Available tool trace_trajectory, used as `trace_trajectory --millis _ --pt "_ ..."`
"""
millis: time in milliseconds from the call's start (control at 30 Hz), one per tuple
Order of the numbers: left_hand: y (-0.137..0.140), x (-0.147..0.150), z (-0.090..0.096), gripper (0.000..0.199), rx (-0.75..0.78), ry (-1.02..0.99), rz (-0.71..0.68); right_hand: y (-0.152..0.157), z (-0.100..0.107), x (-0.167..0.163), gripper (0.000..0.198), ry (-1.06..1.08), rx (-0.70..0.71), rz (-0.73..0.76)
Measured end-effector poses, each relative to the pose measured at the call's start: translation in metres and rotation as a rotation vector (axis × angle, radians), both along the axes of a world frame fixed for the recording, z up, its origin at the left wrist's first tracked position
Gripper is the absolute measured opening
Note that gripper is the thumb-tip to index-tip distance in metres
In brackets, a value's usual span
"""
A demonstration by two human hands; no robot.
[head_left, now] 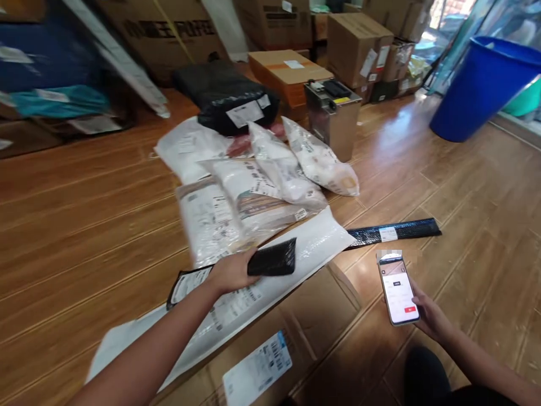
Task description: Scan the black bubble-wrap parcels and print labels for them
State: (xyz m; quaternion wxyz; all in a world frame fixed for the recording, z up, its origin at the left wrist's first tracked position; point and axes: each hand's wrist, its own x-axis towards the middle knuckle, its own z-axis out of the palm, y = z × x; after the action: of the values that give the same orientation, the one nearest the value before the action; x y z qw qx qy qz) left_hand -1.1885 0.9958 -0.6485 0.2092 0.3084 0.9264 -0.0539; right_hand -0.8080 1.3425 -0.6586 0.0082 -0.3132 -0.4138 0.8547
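My left hand [234, 270] is closed around a small black wrapped parcel [274, 258], above a long white padded mailer [313, 242]. Under that mailer lies a flat brown cardboard box [321, 316] with a shipping label [258, 369]. A dark-edged labelled package [190, 282] shows partly behind my left wrist. On the right, my right hand [429, 310] grips a smartphone [398, 293] whose lit screen faces me and shows a red button. A long thin black bubble-wrapped parcel [414, 228] lies on the floor beyond the phone.
Several clear and white plastic mailers [262, 192] lie past the long mailer. Behind them are a large black bag [228, 93], a metal canister [332, 115] and stacked cartons [359, 48]. A blue bin [469, 84] stands at the far right on the wooden floor [477, 197].
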Motion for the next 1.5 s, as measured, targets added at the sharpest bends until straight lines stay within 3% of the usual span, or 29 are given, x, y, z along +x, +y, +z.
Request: trace_trajectory --millis 133,233,333,467,567,700,867,967,1067,1333,1500 --pt "0.135 0.03 0.041 0.067 0.202 0.006 -0.038 0.027 -0.001 0.001 0.086 0.043 0.05 -0.115" --pt "0.239 0.075 0.054 0.063 0.336 -0.06 -0.295 0.051 0.007 0.002 0.081 0.09 0.131 -0.26" --pt "0.32 0.131 0.038 0.067 0.248 -0.178 -0.43 0.071 0.018 0.011 0.08 0.115 0.204 -0.409" --pt "0.383 0.19 -0.004 0.065 0.217 -0.222 -0.527 0.088 0.021 0.033 0.08 0.074 0.25 -0.586" --pt "0.396 0.206 -0.031 0.076 0.207 -0.196 -0.564 0.095 0.013 0.049 0.082 0.049 0.221 -0.599" --pt "0.372 0.189 -0.047 0.099 0.098 -0.148 -0.578 0.097 -0.002 0.058 0.083 0.059 0.167 -0.54" --pt "0.308 0.141 -0.053 0.071 -0.111 -0.083 -0.495 0.087 -0.019 0.05 0.081 0.064 0.156 -0.526" --pt "0.288 0.13 -0.062 0.053 -0.156 -0.101 -0.476 0.077 -0.028 0.044 0.08 0.059 0.128 -0.545" --pt "0.293 0.14 -0.072 0.048 -0.147 -0.124 -0.424 0.067 -0.034 0.041 0.081 0.051 0.097 -0.537" --pt "0.355 0.199 -0.081 0.042 -0.055 -0.147 -0.18 0.052 -0.025 0.044 0.086 0.047 0.066 -0.474" --pt "0.355 0.231 -0.089 0.043 -0.023 -0.267 -0.189 0.035 -0.034 0.062 0.085 0.004 0.051 -0.496"
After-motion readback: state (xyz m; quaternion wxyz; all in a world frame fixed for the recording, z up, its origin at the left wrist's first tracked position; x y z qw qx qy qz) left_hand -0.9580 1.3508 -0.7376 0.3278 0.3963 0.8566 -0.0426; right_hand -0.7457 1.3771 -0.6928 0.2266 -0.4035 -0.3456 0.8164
